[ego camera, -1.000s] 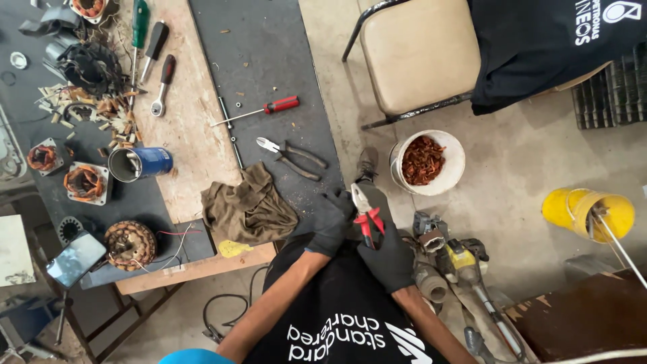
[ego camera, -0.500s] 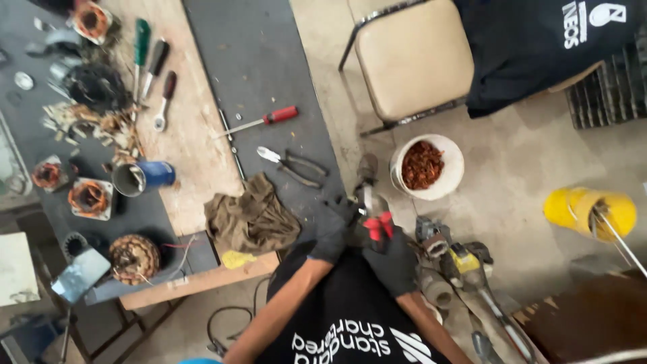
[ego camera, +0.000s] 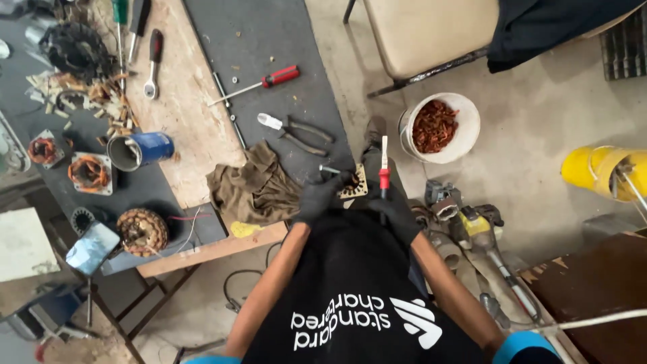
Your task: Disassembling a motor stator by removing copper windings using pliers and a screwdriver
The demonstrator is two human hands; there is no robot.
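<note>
Seen from above, a long workbench (ego camera: 189, 135), part bare board and part dark mat, runs along the left; a concrete floor lies to the right. Beside the bench stand a cream chair (ego camera: 424, 30) and a white bucket (ego camera: 465, 131) of reddish scraps. A brown rag (ego camera: 253, 189), pliers (ego camera: 296, 131) and a red-handled screwdriver (ego camera: 259, 82) lie on the bench. The gloved left hand (ego camera: 320, 199) closes around a small motor core (ego camera: 354, 183), pressed just beside the gloved right hand (ego camera: 397, 212). The right hand clamps a red-handled tool (ego camera: 384, 165), upright, its tip rising above the core. Half a second earlier the view sat farther out and the tool's red handles leaned sideways between both hands.
</note>
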